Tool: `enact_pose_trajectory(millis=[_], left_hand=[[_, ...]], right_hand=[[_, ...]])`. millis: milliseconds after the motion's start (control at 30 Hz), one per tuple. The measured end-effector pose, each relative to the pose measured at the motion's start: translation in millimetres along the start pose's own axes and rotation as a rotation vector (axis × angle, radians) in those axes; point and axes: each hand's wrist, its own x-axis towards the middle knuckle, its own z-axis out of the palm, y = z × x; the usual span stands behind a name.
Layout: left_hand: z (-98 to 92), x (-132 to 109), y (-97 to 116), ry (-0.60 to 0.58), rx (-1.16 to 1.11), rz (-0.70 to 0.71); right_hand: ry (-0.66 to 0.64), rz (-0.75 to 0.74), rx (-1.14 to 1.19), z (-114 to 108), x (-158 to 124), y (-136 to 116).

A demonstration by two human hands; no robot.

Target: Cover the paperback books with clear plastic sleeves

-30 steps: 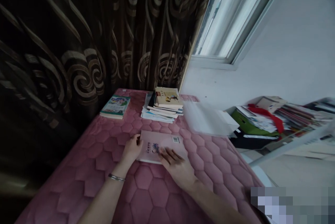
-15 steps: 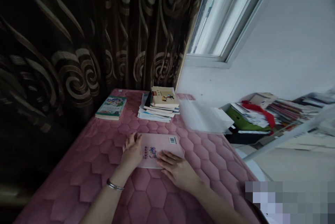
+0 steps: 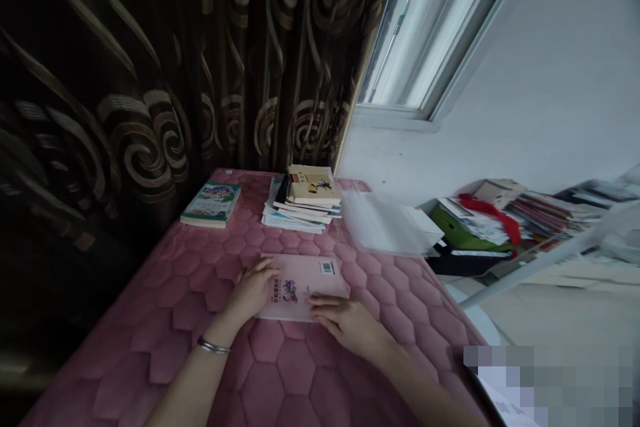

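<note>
A pink book [image 3: 295,300] lies closed on the pink quilted surface, its barcode side up with a small colourful picture and lettering. Across its left edge rests my left hand [image 3: 256,290], fingers stretched onto the cover; a silver bracelet circles that wrist. The fingers of my right hand [image 3: 345,320] lie flat on the book's lower right part, close together and extended. Neither hand is wrapped around the book. The undersides of the fingers are hidden.
A green-edged book [image 3: 213,204] lies at the far left of the quilted surface [image 3: 280,364]. Beyond the pink book stands a stack of books [image 3: 313,194]. Translucent sheeting [image 3: 383,224] lies at the right edge, near a green container [image 3: 455,230] with papers. A patterned curtain [image 3: 235,80] hangs behind.
My left fingers have slid and flattened a little further over the cover. My right hand has shifted slightly right and down, uncovering more of the cover. The book stays in place.
</note>
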Motion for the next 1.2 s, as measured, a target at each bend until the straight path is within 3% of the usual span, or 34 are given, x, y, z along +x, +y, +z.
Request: enact_pose_trajectory(millis=[267,433,533,700,900,1067,1200], left_hand=[[1.8,6.2,-13.9,0.105,-0.041,0.015],[3.2,11.9,-24.8,0.195,-0.2,0.026],[-1.2,15.0,-29.7,0.268,-0.268,-0.089],[-6.6,15.1,-26.8,0.288,-0.21,-0.265],[-1.5,8.4,-12.1,0.233,-0.098,-0.137],[3.4,7.6,-11.6,0.185,-0.077,-0.116],[4.5,8.4,-14.2,0.176,-0.105,-0.113]], right_hand=[[-0.033,-0.003,0.02,-5.3,7.4,0.6],[-0.057,0.103,0.034,-17.7,17.7,-5.2],[-0.058,0.142,-0.028,-33.5,27.5,-7.7],[0.128,0.198,-0.229,-77.4,59.3,-7.9],[0.344,0.222,-0.525,-112.8,121.4,22.4],[0.277,0.31,-0.587,-107.7,157.7,57.6],[0.32,0.368,-0.597,-99.3,167.9,67.2]])
